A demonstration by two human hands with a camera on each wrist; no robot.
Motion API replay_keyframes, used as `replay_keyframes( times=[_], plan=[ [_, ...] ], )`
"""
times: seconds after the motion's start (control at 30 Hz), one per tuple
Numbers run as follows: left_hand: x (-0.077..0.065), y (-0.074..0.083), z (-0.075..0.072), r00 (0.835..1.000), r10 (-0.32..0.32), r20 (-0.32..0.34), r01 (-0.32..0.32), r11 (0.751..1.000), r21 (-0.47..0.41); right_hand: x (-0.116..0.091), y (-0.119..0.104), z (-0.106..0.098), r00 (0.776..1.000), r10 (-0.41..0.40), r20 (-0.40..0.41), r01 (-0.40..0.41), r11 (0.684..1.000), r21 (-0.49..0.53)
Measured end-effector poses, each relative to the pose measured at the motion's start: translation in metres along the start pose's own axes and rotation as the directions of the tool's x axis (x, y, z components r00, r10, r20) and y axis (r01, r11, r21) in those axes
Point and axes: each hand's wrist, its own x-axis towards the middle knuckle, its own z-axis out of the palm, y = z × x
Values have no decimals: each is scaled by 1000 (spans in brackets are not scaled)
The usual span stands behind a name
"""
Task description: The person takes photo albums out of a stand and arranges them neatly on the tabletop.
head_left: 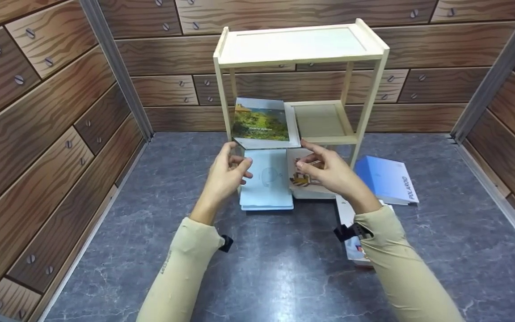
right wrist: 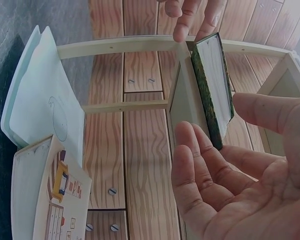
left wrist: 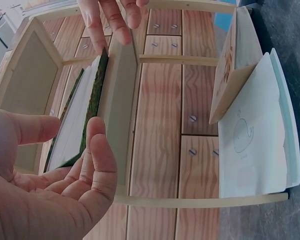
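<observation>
A photo album (head_left: 262,123) with a landscape picture on its cover lies on the left part of the middle shelf of a light wooden rack (head_left: 300,44). My left hand (head_left: 227,172) is at the album's front left corner, index fingertip against the edge, other fingers loosely bent. Opposite it, my right hand (head_left: 331,170) has its index fingertip at the front right corner. In the right wrist view, the album's white pages (right wrist: 215,75) face out between green covers, and the right hand's lower fingers (right wrist: 185,165) are spread beside it, gripping nothing.
Below, a pale blue album (head_left: 264,179) stands beside an illustrated album (head_left: 313,194), both leaning back. A blue-and-white album marked POLAROID (head_left: 385,179) lies on the grey floor at right. Another album (head_left: 356,250) is partly hidden by the right forearm. Wood-patterned panels surround the floor.
</observation>
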Motion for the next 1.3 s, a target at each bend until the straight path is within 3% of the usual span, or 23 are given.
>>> replay_keyframes(
  times=[0.53,1.3],
  plan=[
    [-9,2,0,1000,21,-6,-21,999,-47,-12,-2,0,999,40,6,-41,998,47],
    [-8,5,-1,996,72,-44,-74,996,-55,-19,-6,-2,995,18,-101,-15,999,36]
  ],
)
